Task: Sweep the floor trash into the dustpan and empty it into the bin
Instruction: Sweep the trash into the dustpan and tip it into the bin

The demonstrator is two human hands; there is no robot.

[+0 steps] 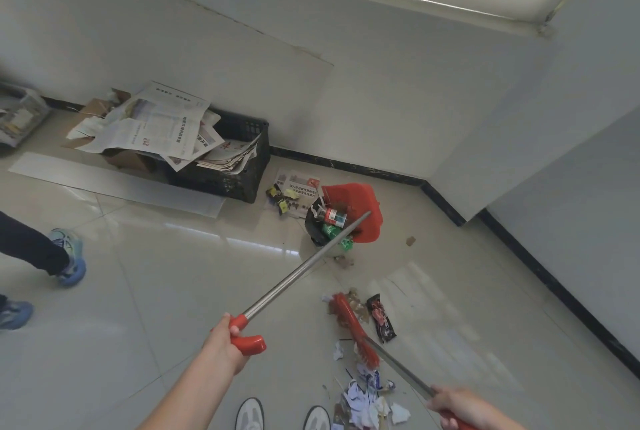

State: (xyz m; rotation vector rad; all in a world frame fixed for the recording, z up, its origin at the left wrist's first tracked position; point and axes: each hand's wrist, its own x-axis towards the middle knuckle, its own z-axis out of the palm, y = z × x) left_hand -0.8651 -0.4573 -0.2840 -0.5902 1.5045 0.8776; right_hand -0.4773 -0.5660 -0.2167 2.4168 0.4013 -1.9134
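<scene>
The left hand [225, 336] curls round the long dustpan's [349, 197] red end grip; the right hand [460, 408] grips the broom [356, 329]. Nearby paper scraps [360, 398] look light and flyaway.

The left hand [225, 339] grips the red handle end of the dustpan [348, 197], whose pan tilts over a small black bin [313, 227] holding cans. The right hand [460, 407] holds the broom [353, 325], its red head on the floor among paper scraps [363, 395] and a dark wrapper [381, 320].
</scene>
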